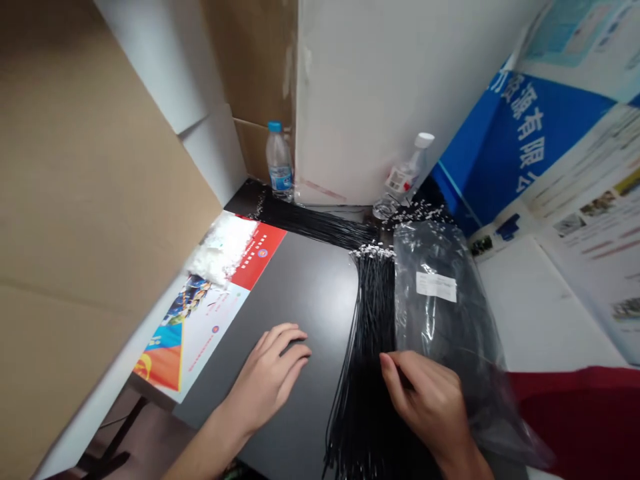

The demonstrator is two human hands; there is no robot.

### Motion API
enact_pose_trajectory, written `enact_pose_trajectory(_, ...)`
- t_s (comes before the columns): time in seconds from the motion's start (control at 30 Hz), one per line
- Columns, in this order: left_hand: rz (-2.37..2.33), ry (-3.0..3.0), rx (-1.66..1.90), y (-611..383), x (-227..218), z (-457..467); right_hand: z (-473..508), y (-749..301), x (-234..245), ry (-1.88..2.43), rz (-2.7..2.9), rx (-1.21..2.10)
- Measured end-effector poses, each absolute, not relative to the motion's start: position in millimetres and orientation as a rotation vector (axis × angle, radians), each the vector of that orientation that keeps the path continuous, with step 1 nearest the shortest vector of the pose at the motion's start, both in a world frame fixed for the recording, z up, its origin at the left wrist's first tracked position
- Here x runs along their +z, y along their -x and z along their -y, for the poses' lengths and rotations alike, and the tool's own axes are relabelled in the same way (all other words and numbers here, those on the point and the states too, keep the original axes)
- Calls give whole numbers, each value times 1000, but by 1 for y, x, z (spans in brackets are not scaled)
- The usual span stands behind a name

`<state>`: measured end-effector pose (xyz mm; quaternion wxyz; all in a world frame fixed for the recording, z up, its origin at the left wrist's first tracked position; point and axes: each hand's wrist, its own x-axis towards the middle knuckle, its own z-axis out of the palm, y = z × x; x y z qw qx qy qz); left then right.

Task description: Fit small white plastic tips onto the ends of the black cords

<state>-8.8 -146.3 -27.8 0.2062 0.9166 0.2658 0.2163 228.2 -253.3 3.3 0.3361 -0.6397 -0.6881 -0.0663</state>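
Note:
A thick bundle of thin black cords with white tips at its far end runs lengthwise over the dark grey tabletop. At the bundle's right edge is my right hand, its thumb and forefinger pinched together; whatever lies between them, if anything, I cannot make out. To the left of the cords, my left hand hovers over or rests on the table, fingers apart and slightly bent, holding nothing. Beside my right hand lies a clear plastic bag of black contents with a white label.
More black cords lie across the table's back, near a blue-capped bottle and a tilted white-capped bottle. A bag of small white pieces rests on a printed sheet at left. Cardboard stands at far left.

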Motion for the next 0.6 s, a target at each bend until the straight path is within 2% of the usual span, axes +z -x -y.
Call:
enact_pose_trajectory(0.33, -1114, -2760, 610, 49, -12, 78, 247, -219, 5, 1559, 1912, -242)
enact_pose_trajectory(0.6, -1375, -2790, 466, 79, -13, 24, 188, -217, 36, 1489, 2185, -237)
